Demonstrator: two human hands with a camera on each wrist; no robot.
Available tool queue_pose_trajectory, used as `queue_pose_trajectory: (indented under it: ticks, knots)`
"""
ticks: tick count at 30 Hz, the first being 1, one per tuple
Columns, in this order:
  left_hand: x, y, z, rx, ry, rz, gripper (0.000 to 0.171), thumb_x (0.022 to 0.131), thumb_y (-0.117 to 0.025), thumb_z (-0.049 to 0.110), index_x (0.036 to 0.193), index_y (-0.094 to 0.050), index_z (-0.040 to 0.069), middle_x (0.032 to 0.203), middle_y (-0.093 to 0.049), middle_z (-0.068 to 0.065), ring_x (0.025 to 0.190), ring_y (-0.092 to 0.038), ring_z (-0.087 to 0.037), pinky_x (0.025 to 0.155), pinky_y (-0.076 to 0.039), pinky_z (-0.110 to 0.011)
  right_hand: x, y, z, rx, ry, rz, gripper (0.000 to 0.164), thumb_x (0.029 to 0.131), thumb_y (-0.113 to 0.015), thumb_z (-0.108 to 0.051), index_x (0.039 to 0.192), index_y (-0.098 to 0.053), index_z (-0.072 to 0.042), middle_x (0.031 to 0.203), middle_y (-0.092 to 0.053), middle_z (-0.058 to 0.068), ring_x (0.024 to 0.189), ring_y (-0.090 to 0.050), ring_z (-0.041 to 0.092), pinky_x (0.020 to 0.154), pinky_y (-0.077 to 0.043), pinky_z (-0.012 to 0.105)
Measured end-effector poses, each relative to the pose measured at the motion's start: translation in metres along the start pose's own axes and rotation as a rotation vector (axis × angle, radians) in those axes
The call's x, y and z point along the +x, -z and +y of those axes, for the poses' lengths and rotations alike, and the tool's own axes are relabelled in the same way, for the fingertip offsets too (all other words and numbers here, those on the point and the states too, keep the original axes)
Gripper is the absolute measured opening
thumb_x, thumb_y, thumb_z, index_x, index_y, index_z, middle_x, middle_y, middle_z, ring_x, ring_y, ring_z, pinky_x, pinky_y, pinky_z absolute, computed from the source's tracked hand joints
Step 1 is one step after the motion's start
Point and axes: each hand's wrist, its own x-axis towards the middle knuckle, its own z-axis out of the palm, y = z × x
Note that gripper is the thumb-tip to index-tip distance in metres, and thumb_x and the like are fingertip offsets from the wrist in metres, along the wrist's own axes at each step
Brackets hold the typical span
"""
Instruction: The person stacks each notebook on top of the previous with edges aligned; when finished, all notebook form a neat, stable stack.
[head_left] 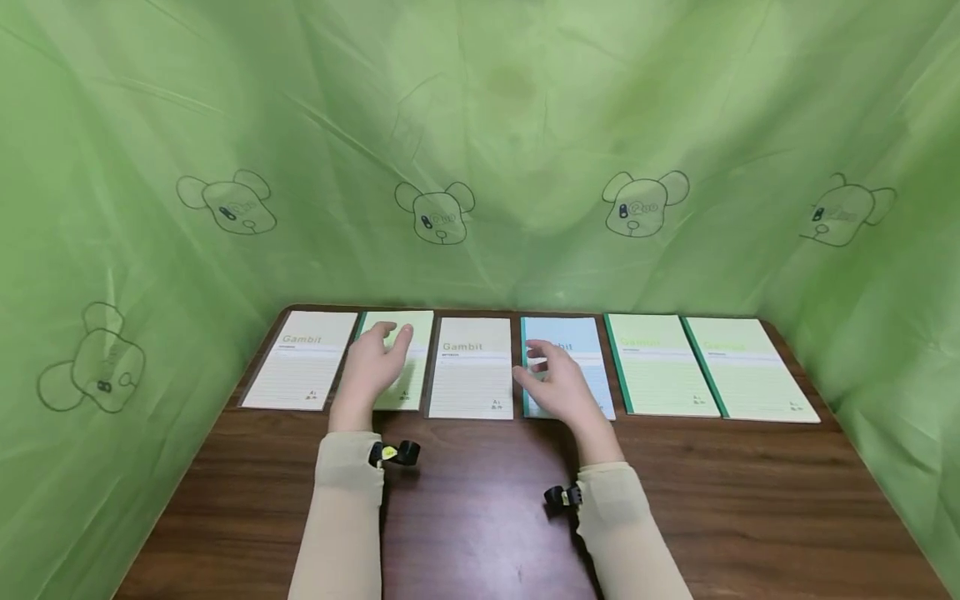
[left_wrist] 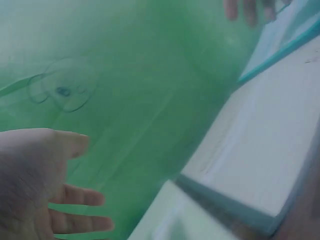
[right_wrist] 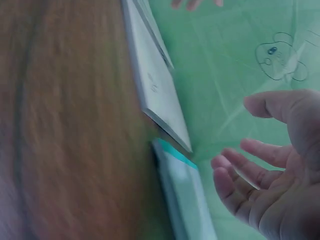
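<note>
Nearest, the wooden table [head_left: 480,517] runs up to the white Gambit notebook [head_left: 471,383] with a dark spine, which lies flat with its long axis running away from the person and its bound edge on its left side. The right hand [head_left: 557,385] is just to its right; seen from the head, the thumb tip comes almost to the notebook's right edge, so this hand looks the nearer. Its thumb stands well apart from loosely bent fingers, and nothing is held. Under it, right of the white notebook, lies the blue notebook [head_left: 591,354] with a teal spine.

The left hand [head_left: 372,367] is to the left of the white notebook and a little farther from it, over the pale green notebook [head_left: 412,375] next to it. Its thumb and fingers are spread wide around air. Both wrist views show the hands apart from the covers, though how high cannot be told.

Left of the white notebook, past the pale green one, is another white notebook [head_left: 303,362]; right of it, past the blue, lie two green-spined notebooks [head_left: 660,367]. Behind the white notebook hangs the green curtain [head_left: 510,125].
</note>
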Motion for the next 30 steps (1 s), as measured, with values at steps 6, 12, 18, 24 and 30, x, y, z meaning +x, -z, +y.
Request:
queue_pose_trajectory:
  ticks: [6,12,18,24,30]
  knots:
    - [0.0,-0.022,0.014,-0.037,0.01,-0.019,0.073,0.115,-0.041,0.056,0.155,-0.052,-0.004,0.148,-0.062,-0.03,0.132,-0.062,-0.048,0.113,-0.048,-0.062,0.0,-0.02,0.009,0.017,-0.036,0.022,0.046,0.103,-0.074,-0.022,0.143,-0.066,0.0,0.121,-0.074,0.012,0.098,-0.071,0.025,0.09,-0.059,0.045]
    - [-0.003,-0.037,0.023,-0.007,0.004,-0.12,0.07,0.114,-0.042,0.058,0.15,-0.058,0.0,0.134,-0.071,-0.024,0.123,-0.069,-0.041,0.102,-0.055,-0.057,-0.001,-0.03,0.011,-0.01,-0.087,0.023,0.042,0.102,-0.074,-0.025,0.137,-0.07,-0.002,0.108,-0.073,0.004,0.087,-0.063,0.018,0.082,-0.054,0.038]
    - [-0.002,-0.044,0.022,0.009,-0.024,-0.201,0.062,0.113,-0.049,0.054,0.143,-0.064,0.002,0.127,-0.072,-0.019,0.116,-0.069,-0.037,0.098,-0.056,-0.054,0.001,-0.035,0.012,-0.04,-0.101,0.029,0.04,0.101,-0.074,-0.023,0.133,-0.071,0.0,0.105,-0.072,0.005,0.083,-0.061,0.016,0.083,-0.053,0.038]
    - [0.0,-0.04,0.015,0.004,0.025,-0.212,0.055,0.112,-0.054,0.05,0.142,-0.065,0.005,0.132,-0.071,-0.02,0.118,-0.068,-0.037,0.093,-0.058,-0.053,0.002,-0.038,0.009,-0.078,-0.089,-0.01,0.047,0.099,-0.073,-0.025,0.136,-0.071,0.004,0.113,-0.072,0.011,0.086,-0.062,0.017,0.089,-0.055,0.043]
    - [0.0,-0.034,0.019,-0.024,0.028,-0.258,0.054,0.111,-0.055,0.047,0.14,-0.065,0.002,0.135,-0.069,-0.022,0.122,-0.066,-0.04,0.099,-0.056,-0.055,0.003,-0.039,0.003,-0.126,-0.107,-0.027,0.051,0.101,-0.072,-0.026,0.139,-0.069,0.007,0.104,-0.071,0.009,0.09,-0.063,0.022,0.094,-0.055,0.046]
